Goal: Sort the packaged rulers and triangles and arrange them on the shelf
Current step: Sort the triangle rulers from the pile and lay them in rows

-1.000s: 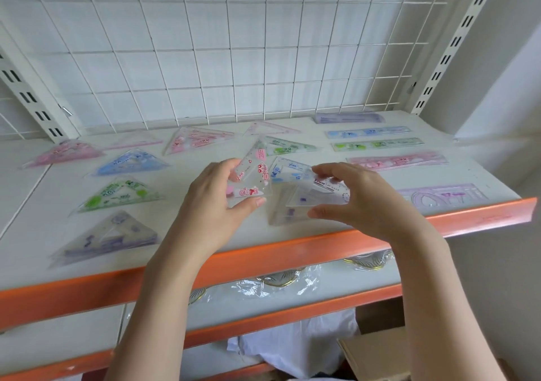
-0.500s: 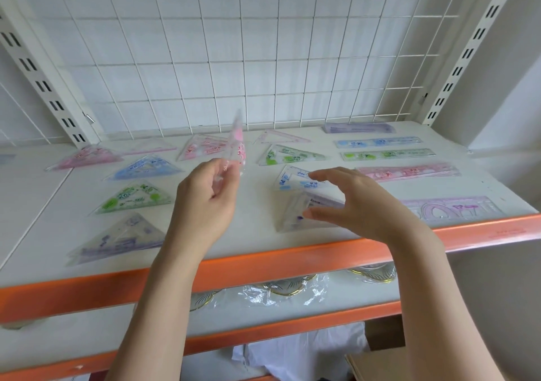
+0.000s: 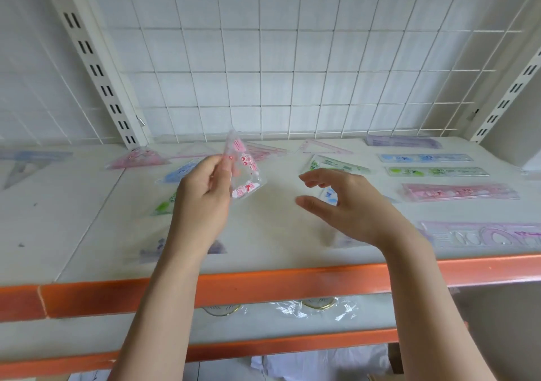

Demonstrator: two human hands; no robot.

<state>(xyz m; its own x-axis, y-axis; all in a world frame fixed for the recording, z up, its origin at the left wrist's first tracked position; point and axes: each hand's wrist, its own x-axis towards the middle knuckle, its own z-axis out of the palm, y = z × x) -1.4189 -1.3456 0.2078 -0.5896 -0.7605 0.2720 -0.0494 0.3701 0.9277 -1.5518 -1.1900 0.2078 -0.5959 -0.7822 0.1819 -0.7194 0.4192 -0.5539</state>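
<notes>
My left hand (image 3: 202,202) pinches a clear packaged triangle with red print (image 3: 244,172) and holds it up above the white shelf (image 3: 278,240). My right hand (image 3: 348,205) hovers over the shelf with loosely curved fingers and holds nothing. Under it lie a blue-print triangle (image 3: 329,196) and a clear purple-print triangle (image 3: 342,241), both mostly hidden. Packaged triangles lie at the left: a pink one (image 3: 137,158), a blue one (image 3: 175,174), a green one (image 3: 164,206), a purple one (image 3: 158,249). Rulers lie in a column at the right: purple (image 3: 404,142), blue (image 3: 424,158), green (image 3: 437,171), pink (image 3: 459,191), lilac stencil (image 3: 483,235).
A white wire grid (image 3: 278,58) backs the shelf, with slotted uprights (image 3: 96,67) at either side. The shelf's front edge is an orange rail (image 3: 263,287). On the lower shelf lie clear bags with round gold-rimmed items (image 3: 319,304). A green triangle (image 3: 336,164) and pink triangles (image 3: 322,146) lie toward the back.
My left hand has lifted the red-print triangle out of the pile and turned it upright. My right hand has let go of the purple-print triangle and risen off it.
</notes>
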